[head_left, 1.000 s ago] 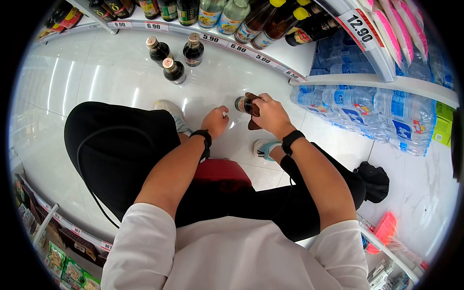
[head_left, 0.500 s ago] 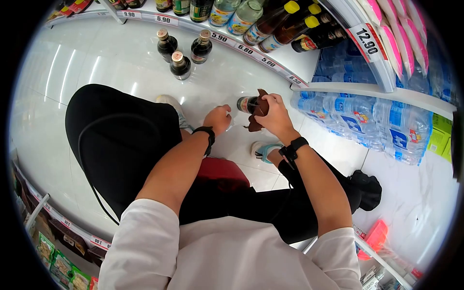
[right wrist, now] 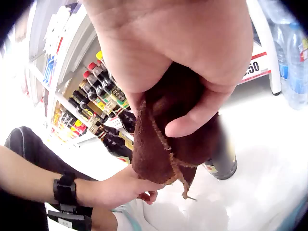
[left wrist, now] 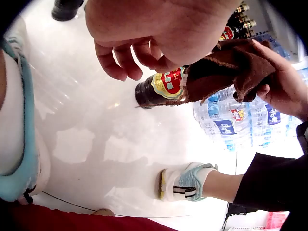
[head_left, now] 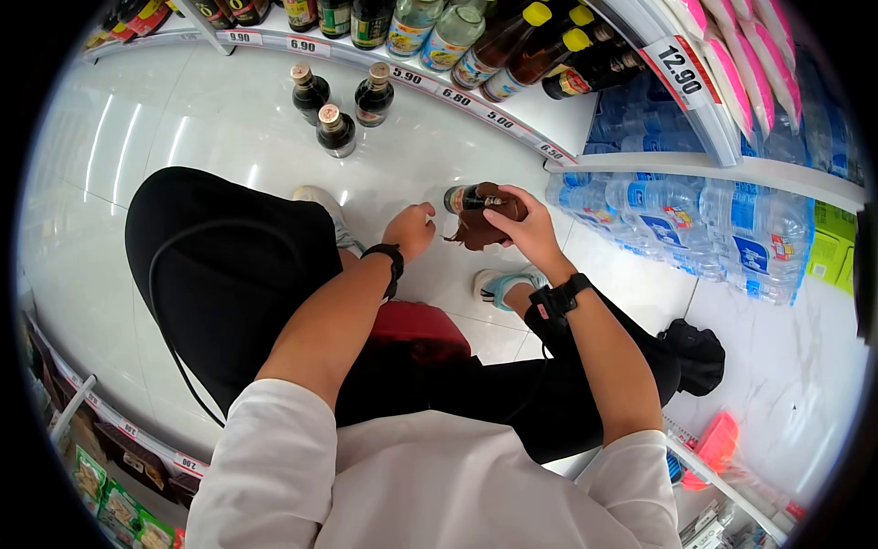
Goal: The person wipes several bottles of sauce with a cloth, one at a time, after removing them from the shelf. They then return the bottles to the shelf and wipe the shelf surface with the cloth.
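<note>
A brown cloth (head_left: 491,220) covers the upper part of a dark bottle (head_left: 460,199); its red and gold label shows beyond the cloth in the left wrist view. My right hand (head_left: 535,235) grips the cloth, thumb on one side and fingers on the other. The bottle's neck is hidden under the cloth (right wrist: 156,156). To the left of the bottle is my left hand (head_left: 411,231), its fingers loosely curled and holding nothing. In the left wrist view that hand (left wrist: 161,29) hangs over the bottle (left wrist: 166,87), and I cannot tell whether they touch.
Three dark bottles (head_left: 336,134) stand grouped on the glossy floor (head_left: 229,101). Behind them is a shelf edge (head_left: 352,62) with price labels and rows of bottles above. Packed water bottles (head_left: 672,220) are at the right. A shoe (head_left: 501,285) is below the right hand.
My right hand has turned, and more of the brown cloth shows beneath its thumb. The left hand stays in nearly the same place, with its fingers still loosely curled.
</note>
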A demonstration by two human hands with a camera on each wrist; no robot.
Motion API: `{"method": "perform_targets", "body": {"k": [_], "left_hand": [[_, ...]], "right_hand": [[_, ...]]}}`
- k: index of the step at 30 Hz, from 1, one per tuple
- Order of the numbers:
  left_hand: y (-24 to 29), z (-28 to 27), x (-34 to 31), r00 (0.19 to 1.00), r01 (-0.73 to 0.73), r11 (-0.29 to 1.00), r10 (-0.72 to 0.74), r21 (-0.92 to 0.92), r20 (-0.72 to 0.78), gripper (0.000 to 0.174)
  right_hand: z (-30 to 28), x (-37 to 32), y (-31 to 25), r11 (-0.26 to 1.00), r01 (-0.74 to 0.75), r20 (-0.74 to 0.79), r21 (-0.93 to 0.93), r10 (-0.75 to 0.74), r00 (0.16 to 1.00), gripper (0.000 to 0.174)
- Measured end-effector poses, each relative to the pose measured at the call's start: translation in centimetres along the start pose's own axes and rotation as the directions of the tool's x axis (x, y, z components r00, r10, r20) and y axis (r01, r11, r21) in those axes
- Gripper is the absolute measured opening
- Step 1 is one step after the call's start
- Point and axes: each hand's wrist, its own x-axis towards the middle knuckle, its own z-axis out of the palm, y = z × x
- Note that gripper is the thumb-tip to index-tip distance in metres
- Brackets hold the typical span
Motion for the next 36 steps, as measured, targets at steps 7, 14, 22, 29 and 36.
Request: {"method": "perform_targets", "body": {"k": [7, 14, 22, 29, 36], "left_hand": [[1.0, -0.7, 0.0, 0.990, 0.096, 0.995, -0.097, 0.010, 0.101, 0.027], [0.9, -0.8, -0.1, 0.989, 0.110, 0.994, -0.106, -0.025, 0.104, 0.027], [0.8, -0.9, -0.2, 0.988, 0.109, 0.994, -0.107, -0.009, 0.108, 0.027], [0.7, -1.1, -0.4, 0.990, 0.094, 0.995, -0.095, 0.013, 0.104, 0.026], [0.8, -1.4, -0.5, 0.990, 0.083, 0.996, -0.086, 0.028, 0.108, 0.026]], "right_hand": [[0.5, 0.7, 0.5, 0.903, -0.114, 0.063, 0.414, 0.097, 0.993, 0.033], [0.4, 0.8, 1.3, 0.885, -0.069, 0.047, 0.460, 0.053, 0.997, 0.031], [1.0, 0.9, 2.1, 0.890, 0.043, -0.038, 0.453, -0.029, 0.999, 0.035], [0.9, 1.1, 2.4, 0.873, 0.053, -0.042, 0.485, -0.037, 0.998, 0.039], [0.6, 1.5, 2.4, 0.885, 0.031, -0.059, 0.465, -0.004, 0.998, 0.043]]}}
